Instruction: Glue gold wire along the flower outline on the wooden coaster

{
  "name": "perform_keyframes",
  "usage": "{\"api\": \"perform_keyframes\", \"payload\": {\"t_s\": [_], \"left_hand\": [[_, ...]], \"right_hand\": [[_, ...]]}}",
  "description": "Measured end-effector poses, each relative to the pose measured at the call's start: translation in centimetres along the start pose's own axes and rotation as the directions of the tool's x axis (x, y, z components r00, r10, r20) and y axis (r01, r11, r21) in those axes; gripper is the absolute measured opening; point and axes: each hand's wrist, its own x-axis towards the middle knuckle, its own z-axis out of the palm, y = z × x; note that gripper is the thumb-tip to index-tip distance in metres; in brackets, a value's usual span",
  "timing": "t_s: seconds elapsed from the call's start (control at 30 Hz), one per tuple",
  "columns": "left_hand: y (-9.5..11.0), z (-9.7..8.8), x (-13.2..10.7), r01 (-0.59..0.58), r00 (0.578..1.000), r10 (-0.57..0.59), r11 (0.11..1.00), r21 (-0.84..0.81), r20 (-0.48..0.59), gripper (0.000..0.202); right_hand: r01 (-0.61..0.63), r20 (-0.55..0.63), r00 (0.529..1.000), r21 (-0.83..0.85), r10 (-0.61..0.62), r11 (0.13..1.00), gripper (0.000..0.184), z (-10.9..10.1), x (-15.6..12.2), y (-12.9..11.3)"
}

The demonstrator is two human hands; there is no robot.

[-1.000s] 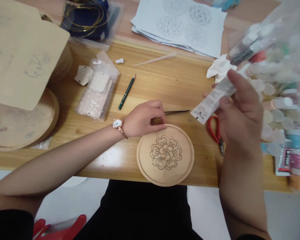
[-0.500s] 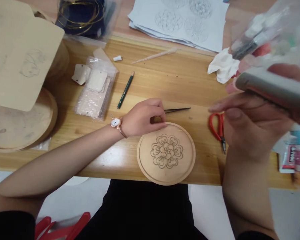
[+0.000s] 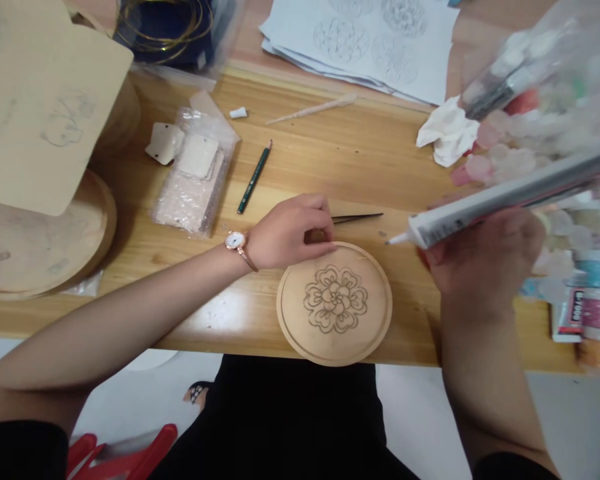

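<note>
A round wooden disc (image 3: 290,327) with a raised rim and a pencilled flower lies at the table's front edge. My left hand (image 3: 297,230) has its fingers curled, gripping the disc at its far rim. Black tweezers (image 3: 360,217) extend from behind those fingers; their other end is hidden. To the right of the disc, my right hand (image 3: 485,253) is closed around a long, whitish-grey glue tube (image 3: 480,207) and raised above the table. The tube's narrow nozzle points left, toward the disc. Motion blurs this hand a little.
A green pencil (image 3: 255,177), bubble-wrapped pieces (image 3: 187,193), a white cap (image 3: 239,113) and a pipette (image 3: 313,109) lie beyond my left hand. Wooden boards (image 3: 45,247) stand left. Printed sheets (image 3: 360,47) are at the back. Crumpled tissue (image 3: 447,132) and a small tube (image 3: 567,313) lie right.
My right hand has turned and lowered the glue tube, so its nozzle now shows and points left. The red-handled pliers are now hidden behind that hand. My left hand keeps its place on the disc.
</note>
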Motion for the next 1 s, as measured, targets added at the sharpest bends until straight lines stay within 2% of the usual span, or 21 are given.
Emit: {"api": "perform_keyframes", "payload": {"t_s": [0.07, 0.1, 0.2, 0.3, 0.4, 0.43, 0.5, 0.53, 0.6, 0.7, 0.8, 1.0], "left_hand": [[0.0, 0.0, 0.0, -0.008, 1.0, 0.008, 1.0, -0.001, -0.001, 0.012], [0.0, 0.0, 0.0, -0.013, 1.0, 0.013, 1.0, 0.002, -0.003, 0.013], [-0.1, 0.0, 0.0, -0.022, 1.0, 0.022, 0.999, 0.026, 0.001, 0.013], [-0.1, 0.0, 0.0, -0.027, 1.0, 0.026, 0.999, 0.042, 0.012, 0.012], [-0.2, 0.1, 0.0, -0.051, 0.999, 0.051, 0.998, 0.039, 0.005, 0.012], [-0.3, 0.1, -0.1, -0.062, 0.998, 0.062, 0.997, 0.042, 0.001, 0.013], [-0.4, 0.2, -0.1, -0.087, 0.996, 0.087, 0.995, 0.054, -0.009, 0.014], [-0.5, 0.2, -0.1, -0.097, 0.995, 0.098, 0.993, 0.063, -0.011, 0.014], [-0.6, 0.3, -0.1, -0.118, 0.993, 0.119, 0.99, 0.074, -0.014, 0.015], [-0.7, 0.4, -0.1, -0.139, 0.99, 0.141, 0.987, 0.082, -0.02, 0.015], [-0.9, 0.5, -0.1, -0.148, 0.989, 0.15, 0.985, 0.09, -0.016, 0.015], [-1.1, 0.6, -0.2, -0.119, 0.993, 0.119, 0.985, 0.121, 0.007, 0.015]], "right_hand": [[-0.031, -0.044, 0.998, 0.145, 0.038, 0.989, 0.027, -0.3, 0.2, 0.0], [-0.059, -0.036, 0.997, 0.21, 0.068, 0.976, 0.02, -0.4, 0.3, -0.2], [-0.142, 0.106, 0.987, 0.265, 0.117, 0.954, 0.022, -0.8, 0.5, -1.1], [-0.108, 0.151, 0.986, 0.244, 0.073, 0.964, 0.017, -1.0, 0.0, -2.1], [-0.057, 0.011, 0.998, 0.183, 0.056, 0.981, 0.014, -0.4, -1.6, -2.6], [-0.08, -0.1, 0.99, 0.164, 0.098, 0.983, 0.015, -0.1, -2.2, -2.6], [-0.116, -0.169, 0.976, 0.141, 0.139, 0.983, 0.021, 0.7, -3.2, -2.4], [-0.13, -0.157, 0.976, 0.129, 0.15, 0.983, 0.024, 1.1, -3.5, -2.2], [-0.128, -0.057, 0.989, 0.089, 0.133, 0.988, 0.031, 1.9, -3.7, -1.9], [-0.077, 0.076, 0.994, 0.051, 0.073, 0.996, 0.029, 2.6, -3.6, -1.9], [-0.074, 0.07, 0.995, 0.03, 0.072, 0.997, 0.02, 2.9, -3.7, -2.2], [-0.062, 0.059, 0.996, -0.001, 0.062, 0.998, 0.019, 3.3, -4.2, -2.2]]}}
